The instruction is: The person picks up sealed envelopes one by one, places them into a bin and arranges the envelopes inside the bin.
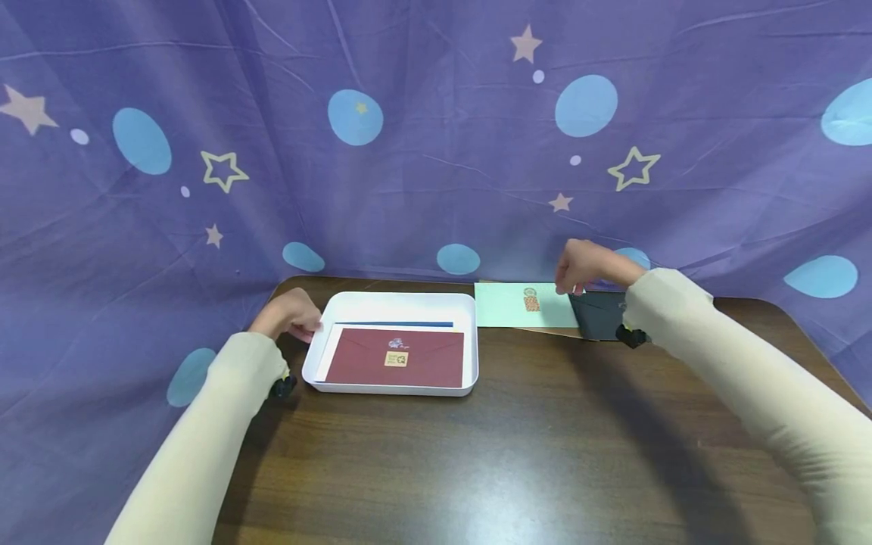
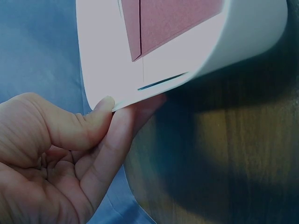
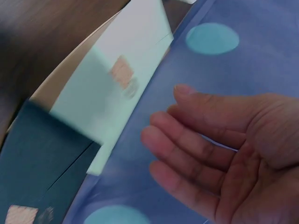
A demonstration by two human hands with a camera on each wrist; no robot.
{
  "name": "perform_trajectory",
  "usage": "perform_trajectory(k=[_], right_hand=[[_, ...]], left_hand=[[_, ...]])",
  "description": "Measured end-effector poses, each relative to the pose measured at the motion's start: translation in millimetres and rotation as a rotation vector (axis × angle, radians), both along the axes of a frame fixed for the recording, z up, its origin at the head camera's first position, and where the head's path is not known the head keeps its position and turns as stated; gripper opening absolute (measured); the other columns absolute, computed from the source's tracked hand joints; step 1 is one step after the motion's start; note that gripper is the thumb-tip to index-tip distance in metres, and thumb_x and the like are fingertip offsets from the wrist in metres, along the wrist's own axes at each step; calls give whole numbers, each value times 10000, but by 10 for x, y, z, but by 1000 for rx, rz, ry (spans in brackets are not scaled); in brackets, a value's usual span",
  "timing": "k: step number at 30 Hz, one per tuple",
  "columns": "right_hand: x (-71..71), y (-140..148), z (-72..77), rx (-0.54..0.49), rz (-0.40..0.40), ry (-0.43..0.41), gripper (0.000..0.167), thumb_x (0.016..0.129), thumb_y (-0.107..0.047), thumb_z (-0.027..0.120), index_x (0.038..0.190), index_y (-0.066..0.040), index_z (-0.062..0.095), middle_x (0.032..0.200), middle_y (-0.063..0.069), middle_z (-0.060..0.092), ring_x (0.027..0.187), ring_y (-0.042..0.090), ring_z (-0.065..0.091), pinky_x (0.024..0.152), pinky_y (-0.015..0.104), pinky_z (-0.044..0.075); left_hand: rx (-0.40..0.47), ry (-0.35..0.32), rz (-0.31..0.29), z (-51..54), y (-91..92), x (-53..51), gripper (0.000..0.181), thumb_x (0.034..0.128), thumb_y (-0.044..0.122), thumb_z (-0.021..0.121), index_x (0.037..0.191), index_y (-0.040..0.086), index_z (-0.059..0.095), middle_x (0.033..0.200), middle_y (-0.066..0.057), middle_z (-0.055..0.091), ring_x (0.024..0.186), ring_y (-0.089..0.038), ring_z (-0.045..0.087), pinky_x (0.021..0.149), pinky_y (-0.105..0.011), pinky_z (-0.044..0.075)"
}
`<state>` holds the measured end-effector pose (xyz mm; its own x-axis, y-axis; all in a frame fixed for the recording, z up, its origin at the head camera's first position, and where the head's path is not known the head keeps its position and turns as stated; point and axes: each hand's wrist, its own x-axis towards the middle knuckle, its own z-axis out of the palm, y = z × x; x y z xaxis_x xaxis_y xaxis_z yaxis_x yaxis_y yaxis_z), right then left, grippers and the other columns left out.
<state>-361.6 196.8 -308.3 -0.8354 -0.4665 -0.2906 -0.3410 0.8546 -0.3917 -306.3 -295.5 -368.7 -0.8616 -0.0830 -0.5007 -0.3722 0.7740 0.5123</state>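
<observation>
My left hand [image 1: 293, 312] pinches the left rim of a white tray [image 1: 391, 391] between thumb and fingers, as the left wrist view shows up close. A maroon envelope [image 1: 432, 359] with a tan sticker lies in the tray on white paper, and a blue edge shows behind it. Over the back of the table, my right hand [image 1: 584, 265] hovers above the place where a mint green envelope [image 1: 500, 306] meets a dark envelope [image 1: 602, 322]. Its fingers [image 3: 187, 147] are loosely curled with nothing between them in the right wrist view.
A brown piece [image 3: 63, 81] sticks out from under the mint envelope. The wooden table [image 1: 422, 462] has rounded back corners. Behind it hangs a purple curtain [image 1: 443, 174] with stars and blue spots, close to the table's back edge.
</observation>
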Motion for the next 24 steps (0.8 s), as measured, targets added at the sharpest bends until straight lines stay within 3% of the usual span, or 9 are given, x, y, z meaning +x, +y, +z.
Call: perform_trajectory(k=[8, 16, 24], right_hand=[[19, 417, -91, 61, -164, 30, 115, 831, -72, 723, 772, 25, 742, 652, 80, 712, 559, 156, 642, 491, 289, 552], [-50, 875, -177, 168, -342, -31, 159, 818, -125, 690, 698, -26, 722, 641, 79, 707, 553, 177, 626, 487, 258, 522], [-1, 1194, -236, 113, -430, -113, 180, 837, -116, 689, 764, 48, 696, 649, 107, 697, 539, 171, 619, 490, 256, 541]], left_hand=[[1, 14, 9, -11, -7, -21, 181, 830, -135, 542, 716, -1, 500, 747, -71, 505, 545, -96, 598, 586, -204, 633], [-2, 10, 18, 3, -3, -33, 174, 838, -141, 542, 737, -8, 494, 770, -82, 499, 549, -98, 602, 596, -208, 638], [5, 12, 18, 13, 15, -13, 169, 834, -134, 542, 740, -6, 485, 783, -98, 504, 552, -94, 607, 604, -204, 638]])
